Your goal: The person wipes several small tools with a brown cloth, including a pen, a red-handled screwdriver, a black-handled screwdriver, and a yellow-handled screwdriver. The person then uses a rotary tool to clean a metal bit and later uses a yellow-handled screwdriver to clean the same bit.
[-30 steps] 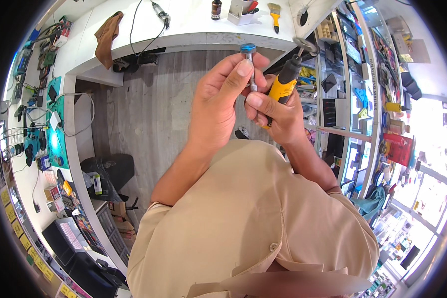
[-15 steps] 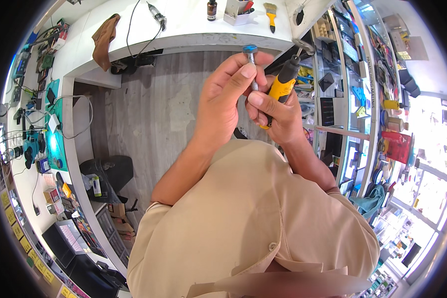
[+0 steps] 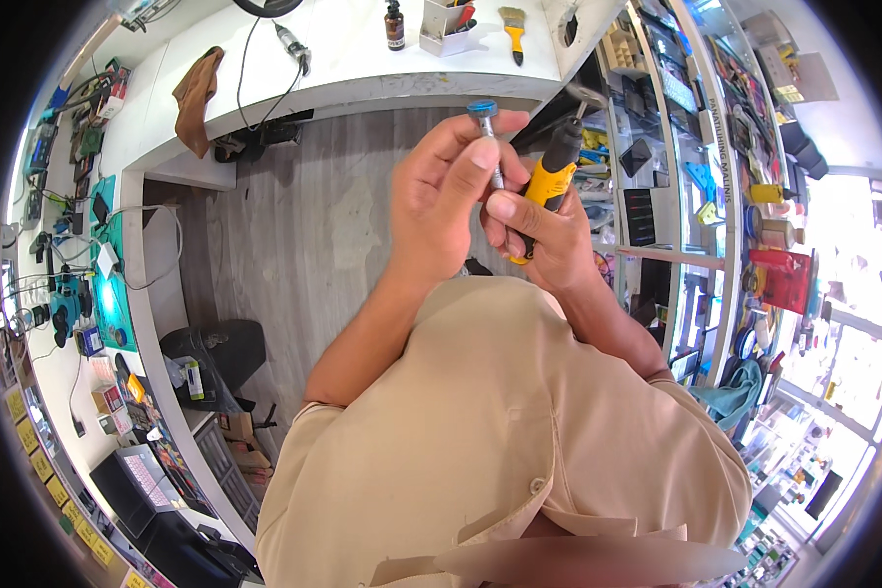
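Pinched upright between the thumb and fingers of my left hand [image 3: 433,201] is a slim silver precision screwdriver [image 3: 486,125] with a blue cap on top. Its lower end reaches down to the fingertips of my right hand [image 3: 554,235], which partly hide it. That right hand is closed round a yellow-and-black handheld rotary tool [image 3: 552,184]. A round grey disc [image 3: 586,96] sits at the tool's far tip, pointing away from me. Both hands are close together in front of my chest, above the floor.
Ahead stands a white bench [image 3: 353,59] with a brown cloth [image 3: 198,98], a corded pen-shaped tool [image 3: 292,47], a dark dropper bottle [image 3: 394,26] and a paintbrush [image 3: 514,34]. A cluttered workbench runs along my left, with a dark chair [image 3: 230,348] beside it. Glass shelves [image 3: 691,186] stand on my right.
The view has shifted slightly, so the bench things sit higher and further left. Both hands keep their grips; the screwdriver's blue cap appears a little lower and further left.
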A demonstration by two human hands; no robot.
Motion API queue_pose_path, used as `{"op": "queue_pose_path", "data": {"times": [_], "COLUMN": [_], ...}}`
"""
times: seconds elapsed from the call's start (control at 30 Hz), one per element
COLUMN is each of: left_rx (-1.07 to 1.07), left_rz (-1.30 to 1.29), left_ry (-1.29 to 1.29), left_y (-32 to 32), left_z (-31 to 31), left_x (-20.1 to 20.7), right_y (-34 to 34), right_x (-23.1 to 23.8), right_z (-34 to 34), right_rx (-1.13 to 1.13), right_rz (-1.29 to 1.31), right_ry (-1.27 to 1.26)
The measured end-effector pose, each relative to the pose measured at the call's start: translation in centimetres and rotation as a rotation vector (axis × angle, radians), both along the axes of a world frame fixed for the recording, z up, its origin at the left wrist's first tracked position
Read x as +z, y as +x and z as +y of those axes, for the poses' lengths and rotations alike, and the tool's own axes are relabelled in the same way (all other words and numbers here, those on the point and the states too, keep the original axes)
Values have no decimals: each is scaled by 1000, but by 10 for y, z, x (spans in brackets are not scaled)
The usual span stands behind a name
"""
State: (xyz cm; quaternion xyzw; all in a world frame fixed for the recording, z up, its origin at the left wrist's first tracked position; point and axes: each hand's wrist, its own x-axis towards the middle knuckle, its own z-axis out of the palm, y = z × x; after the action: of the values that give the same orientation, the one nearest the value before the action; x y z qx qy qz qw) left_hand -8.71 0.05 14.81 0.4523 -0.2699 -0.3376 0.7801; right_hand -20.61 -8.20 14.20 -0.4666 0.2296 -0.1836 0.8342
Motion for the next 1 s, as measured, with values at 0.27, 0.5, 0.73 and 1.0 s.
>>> {"op": "queue_pose_path", "data": {"times": [0.27,0.5,0.73,1.0], "left_rx": [-58,-127,19,15], "left_rz": [-16,153,-121,-47], "left_ry": [-13,-105,24,170], "left_y": [-19,-49,-52,-62], "left_z": [-19,-44,-50,-36], "left_x": [-5,-2,18,40], "right_y": [-27,-50,-63,-65], "right_x": [-4,-4,-11,-13], "right_z": [-24,-47,-65,-96], "right_rx": [46,8,-141,-216], "right_rz": [24,-36,69,113], "right_ry": [-39,-24,-454,-968]}}
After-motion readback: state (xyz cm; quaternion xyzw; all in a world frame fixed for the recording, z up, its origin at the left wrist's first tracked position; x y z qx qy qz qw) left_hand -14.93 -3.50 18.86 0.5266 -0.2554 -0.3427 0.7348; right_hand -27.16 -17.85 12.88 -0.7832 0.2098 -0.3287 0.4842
